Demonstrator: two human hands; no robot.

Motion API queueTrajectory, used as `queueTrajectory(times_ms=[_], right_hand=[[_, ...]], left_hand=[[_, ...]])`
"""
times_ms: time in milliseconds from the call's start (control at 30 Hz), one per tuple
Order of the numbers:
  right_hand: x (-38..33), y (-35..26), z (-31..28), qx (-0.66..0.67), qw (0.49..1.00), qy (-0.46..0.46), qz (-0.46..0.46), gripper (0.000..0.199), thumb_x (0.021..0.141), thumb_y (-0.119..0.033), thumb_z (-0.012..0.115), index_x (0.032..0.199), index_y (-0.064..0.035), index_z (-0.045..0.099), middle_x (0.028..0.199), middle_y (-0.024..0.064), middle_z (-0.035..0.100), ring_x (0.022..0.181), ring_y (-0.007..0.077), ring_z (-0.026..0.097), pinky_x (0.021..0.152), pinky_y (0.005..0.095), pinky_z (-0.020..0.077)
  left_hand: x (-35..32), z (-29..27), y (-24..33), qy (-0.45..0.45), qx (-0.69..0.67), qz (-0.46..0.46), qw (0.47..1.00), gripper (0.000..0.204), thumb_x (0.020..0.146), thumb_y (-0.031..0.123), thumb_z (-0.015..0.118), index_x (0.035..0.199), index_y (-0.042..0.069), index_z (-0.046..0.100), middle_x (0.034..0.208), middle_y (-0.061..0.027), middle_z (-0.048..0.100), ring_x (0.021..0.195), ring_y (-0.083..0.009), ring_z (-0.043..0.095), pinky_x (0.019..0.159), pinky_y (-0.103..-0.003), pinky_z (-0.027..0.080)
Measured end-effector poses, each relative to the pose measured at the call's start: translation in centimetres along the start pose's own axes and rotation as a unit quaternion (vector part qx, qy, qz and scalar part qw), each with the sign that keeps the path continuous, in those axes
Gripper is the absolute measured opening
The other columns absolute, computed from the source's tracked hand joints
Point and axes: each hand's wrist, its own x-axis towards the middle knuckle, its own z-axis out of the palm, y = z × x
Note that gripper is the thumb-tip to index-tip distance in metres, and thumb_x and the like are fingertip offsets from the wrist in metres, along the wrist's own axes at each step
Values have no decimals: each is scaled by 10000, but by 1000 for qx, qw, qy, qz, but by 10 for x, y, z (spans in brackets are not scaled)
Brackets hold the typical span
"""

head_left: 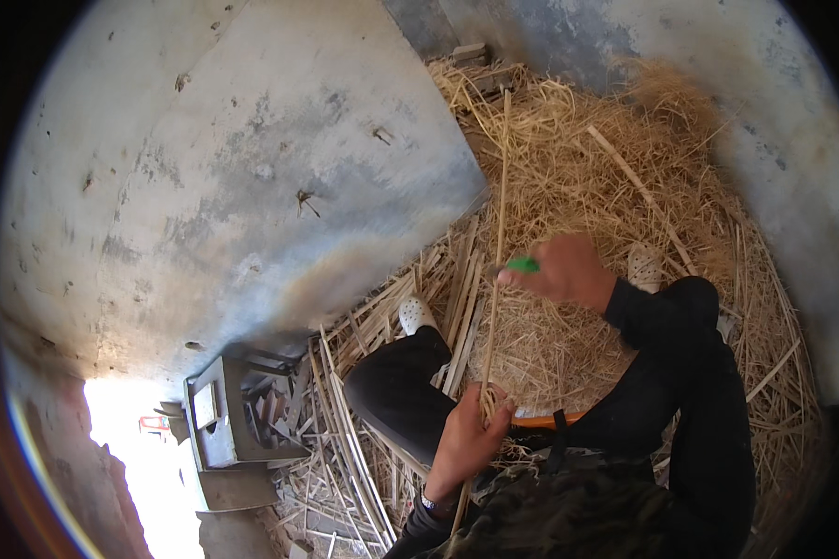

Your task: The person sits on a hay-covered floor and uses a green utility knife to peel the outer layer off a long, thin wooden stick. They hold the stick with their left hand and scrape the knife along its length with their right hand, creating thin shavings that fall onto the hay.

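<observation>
A long, thin bamboo strip (502,186) runs from beside my waist up toward the far wall. My left hand (471,436) is closed round its lower part, close to my lap. Farther up, my right hand (570,268), slightly blurred, grips a small tool with a green handle (524,265). The tool's dark end meets or nearly meets the strip; whether it touches, I cannot tell. Its exact kind is too small and smeared to make out. Pale curled shavings (513,455) lie just below my left hand.
Straw-like shavings (569,345) heap over the floor between my legs and to the far wall. A thicker pale stick (641,191) lies on them. Split bamboo lengths (345,419) lie to the left, beside a grey box-like stand (242,410). A stained wall (252,177) rises at left.
</observation>
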Motion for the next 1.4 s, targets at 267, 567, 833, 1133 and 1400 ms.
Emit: queueTrajectory(times_ms=[267, 567, 833, 1133, 1400], right_hand=[[-4, 3, 14, -61, 998, -6, -33, 825, 782, -853, 379, 428, -111, 448, 366, 37, 310, 321, 160, 365, 343, 391, 272], [-32, -36, 9, -12, 996, -54, -76, 854, 750, -868, 403, 458, -74, 517, 370, 66, 362, 339, 222, 444, 356, 383, 339], [-52, -50, 18, 22, 985, -22, -173, 839, 778, -850, 392, 494, -75, 544, 365, 56, 360, 333, 205, 442, 352, 369, 347], [-11, -21, -13, -42, 998, -47, -11, 915, 755, -893, 327, 475, -54, 564, 366, 61, 394, 342, 219, 479, 366, 376, 378], [-35, -37, 2, -8, 994, -87, -59, 862, 779, -853, 377, 492, -65, 577, 393, 97, 433, 363, 257, 509, 411, 394, 440]], left_hand=[[-5, 3, -3, 30, 48, 51, 997, 230, 883, 190, 620, 1013, 22, 531, 809, -199, 615, 783, -370, 622, 704, -411, 482], [-6, 7, -5, 58, 94, 87, 990, 269, 879, 175, 628, 1026, 5, 480, 748, -239, 627, 723, -444, 624, 579, -487, 482], [-3, 6, 4, 81, 140, 100, 982, 267, 874, 163, 622, 1005, 4, 452, 704, -238, 611, 688, -449, 610, 570, -502, 477], [-8, 10, -3, 83, 148, 128, 977, 278, 877, 174, 619, 989, -11, 444, 691, -251, 599, 666, -455, 601, 561, -521, 460], [-6, 8, -4, 74, 175, 130, 973, 278, 875, 174, 617, 982, -13, 441, 677, -252, 595, 657, -455, 599, 563, -520, 463]])
